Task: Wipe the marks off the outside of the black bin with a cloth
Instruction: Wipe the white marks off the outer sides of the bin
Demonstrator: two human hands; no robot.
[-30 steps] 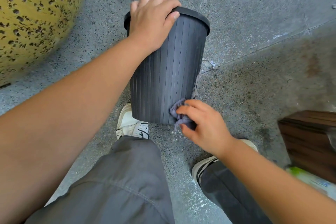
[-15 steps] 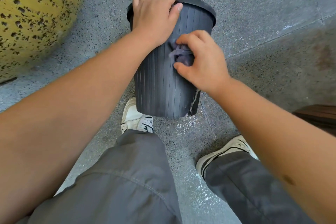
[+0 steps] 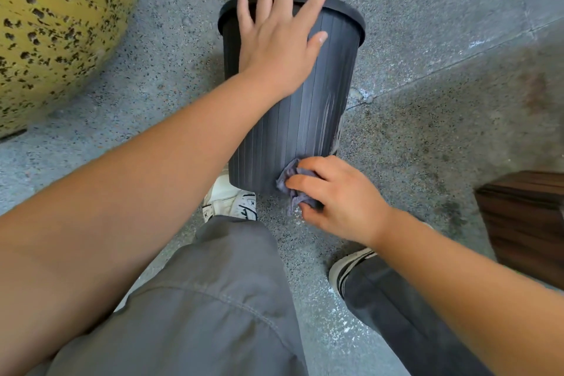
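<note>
The black ribbed bin (image 3: pixel 308 119) lies tipped toward me on the floor, its rim at the far end and its base near my feet. My left hand (image 3: pixel 279 46) rests flat on the upper side near the rim, fingers spread. At the base end my right hand (image 3: pixel 338 195) presses a small crumpled grey cloth (image 3: pixel 294 185) against the lower right edge. Whitish streaks (image 3: pixel 331 110) show on the right side of the bin wall.
A large yellow speckled rounded object (image 3: pixel 55 24) fills the upper left. A dark wooden box (image 3: pixel 528 223) stands at the right edge. My two shoes (image 3: pixel 232 203) and grey trouser legs sit just below the bin on the speckled concrete floor (image 3: pixel 442 24).
My right hand has swept the cloth from the upper bin wall down to the base edge. My left hand has flattened from a curled hold on the rim, fingers now spread.
</note>
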